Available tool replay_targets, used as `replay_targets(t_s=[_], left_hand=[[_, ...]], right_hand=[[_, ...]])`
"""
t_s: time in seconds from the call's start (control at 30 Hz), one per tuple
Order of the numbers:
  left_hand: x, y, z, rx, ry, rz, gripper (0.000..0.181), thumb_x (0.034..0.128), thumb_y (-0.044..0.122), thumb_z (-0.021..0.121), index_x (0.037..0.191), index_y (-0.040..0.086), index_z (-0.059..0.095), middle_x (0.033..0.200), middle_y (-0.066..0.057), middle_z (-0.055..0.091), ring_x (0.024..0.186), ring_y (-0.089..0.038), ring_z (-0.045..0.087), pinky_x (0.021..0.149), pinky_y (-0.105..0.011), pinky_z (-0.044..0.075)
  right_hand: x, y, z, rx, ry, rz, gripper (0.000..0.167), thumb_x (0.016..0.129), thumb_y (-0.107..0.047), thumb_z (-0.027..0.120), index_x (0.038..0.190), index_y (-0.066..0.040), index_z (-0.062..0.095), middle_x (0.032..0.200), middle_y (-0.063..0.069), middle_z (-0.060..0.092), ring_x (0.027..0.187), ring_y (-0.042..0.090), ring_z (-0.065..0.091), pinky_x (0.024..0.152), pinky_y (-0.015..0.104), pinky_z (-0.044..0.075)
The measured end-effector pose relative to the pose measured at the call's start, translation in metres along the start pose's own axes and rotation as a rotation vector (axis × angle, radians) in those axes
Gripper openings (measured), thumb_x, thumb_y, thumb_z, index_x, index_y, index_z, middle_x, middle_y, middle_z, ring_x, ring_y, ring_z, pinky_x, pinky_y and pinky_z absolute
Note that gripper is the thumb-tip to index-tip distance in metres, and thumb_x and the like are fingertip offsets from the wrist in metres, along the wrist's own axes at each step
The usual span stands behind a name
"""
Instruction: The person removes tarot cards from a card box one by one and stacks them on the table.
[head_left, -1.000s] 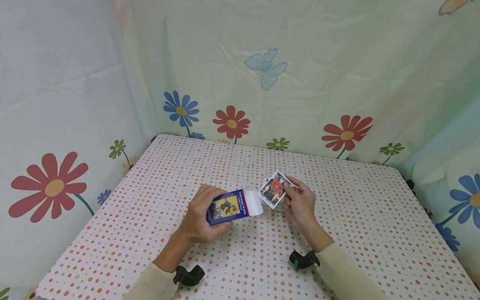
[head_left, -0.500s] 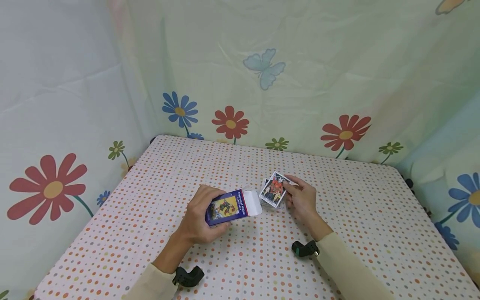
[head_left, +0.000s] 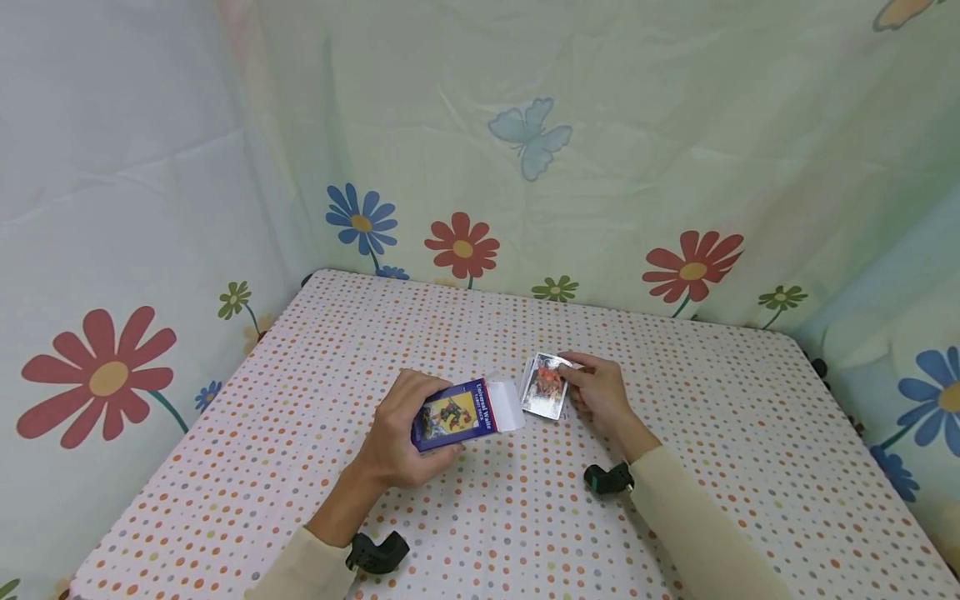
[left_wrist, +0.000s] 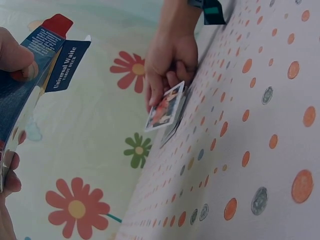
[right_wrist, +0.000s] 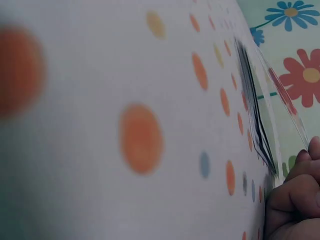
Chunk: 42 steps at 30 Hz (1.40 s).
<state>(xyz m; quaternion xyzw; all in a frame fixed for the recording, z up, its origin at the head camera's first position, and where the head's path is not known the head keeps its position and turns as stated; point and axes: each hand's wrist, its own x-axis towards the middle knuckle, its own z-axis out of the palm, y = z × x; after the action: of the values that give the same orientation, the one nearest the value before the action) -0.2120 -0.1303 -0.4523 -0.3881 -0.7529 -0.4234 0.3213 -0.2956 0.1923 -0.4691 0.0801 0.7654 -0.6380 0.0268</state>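
Note:
My left hand (head_left: 396, 432) grips a purple tarot card box (head_left: 450, 414) marked "Universal Waite", its white end flap standing out to the right. In the left wrist view, the thumb presses on the side of the box (left_wrist: 22, 102). To the right, my right hand (head_left: 602, 390) pinches a picture card (head_left: 546, 386) by its right edge. This tarot card is face up and catches the light. Just under it lies a low stack of cards (right_wrist: 254, 102), seen edge-on in the right wrist view, with a gap below the tilted card. The box's inside is hidden.
The table (head_left: 360, 325) wears a white cloth with coloured dots. Behind and beside it hang curtains (head_left: 600, 167) printed with flowers and butterflies. A black wrist device (head_left: 378, 552) sits at the left cuff, and another wrist device (head_left: 608, 478) at the right.
The right hand has moved slightly forward and lowered the card closer over the stack, turning it more upright in the head view. The left hand and box have stayed still.

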Motion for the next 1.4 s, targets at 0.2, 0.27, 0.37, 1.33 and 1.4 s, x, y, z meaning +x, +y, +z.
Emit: replay_targets(t_s=[0.2,0.27,0.37,1.33,1.4], left_hand=[[-0.001,0.001,0.0,-0.001,-0.001,0.001,0.065,0.0641,0.029,0.076,0.123,0.005,0.062,0.11,-0.004,0.064,0.095,-0.017,0.053,0.076,-0.031,0.048],[-0.001,0.001,0.0,-0.002,-0.001,0.002,0.065,0.064,0.029,0.076,0.123,0.005,0.062,0.11,-0.004,0.064,0.095,-0.017,0.053,0.077,-0.03,0.048],[0.0,0.001,0.0,-0.001,-0.001,0.003,0.065,0.0639,0.029,0.076,0.122,0.005,0.062,0.109,-0.004,0.064,0.095,-0.017,0.053,0.076,-0.031,0.048],[0.0,0.002,0.002,-0.009,-0.027,-0.006,0.064,0.0656,0.029,0.075,0.123,0.005,0.062,0.109,-0.004,0.064,0.094,-0.018,0.053,0.077,-0.031,0.048],[0.001,0.002,0.002,-0.01,-0.029,-0.007,0.064,0.0657,0.029,0.075,0.123,0.005,0.062,0.109,-0.004,0.064,0.094,-0.018,0.053,0.077,-0.031,0.047]], right_hand=[[0.008,-0.001,0.002,-0.129,0.003,0.023,0.036,0.1,-0.017,0.063,0.135,-0.012,0.065,0.073,0.002,0.056,0.046,0.009,0.037,0.041,0.024,0.03],[0.01,-0.001,0.003,-0.177,0.018,0.026,0.035,0.1,-0.017,0.064,0.134,-0.013,0.066,0.074,0.003,0.054,0.046,0.01,0.038,0.041,0.025,0.032],[0.012,-0.002,0.005,-0.248,0.029,0.017,0.035,0.1,-0.016,0.064,0.135,-0.012,0.066,0.075,0.004,0.054,0.048,0.01,0.042,0.042,0.025,0.035],[0.023,0.001,0.016,-0.527,0.115,-0.046,0.028,0.101,-0.015,0.062,0.126,-0.009,0.072,0.132,0.021,0.065,0.038,0.01,0.047,0.04,0.026,0.042],[0.021,0.001,0.015,-0.527,0.126,-0.054,0.03,0.102,-0.016,0.061,0.129,-0.01,0.07,0.123,0.022,0.069,0.039,0.01,0.047,0.041,0.026,0.041]])
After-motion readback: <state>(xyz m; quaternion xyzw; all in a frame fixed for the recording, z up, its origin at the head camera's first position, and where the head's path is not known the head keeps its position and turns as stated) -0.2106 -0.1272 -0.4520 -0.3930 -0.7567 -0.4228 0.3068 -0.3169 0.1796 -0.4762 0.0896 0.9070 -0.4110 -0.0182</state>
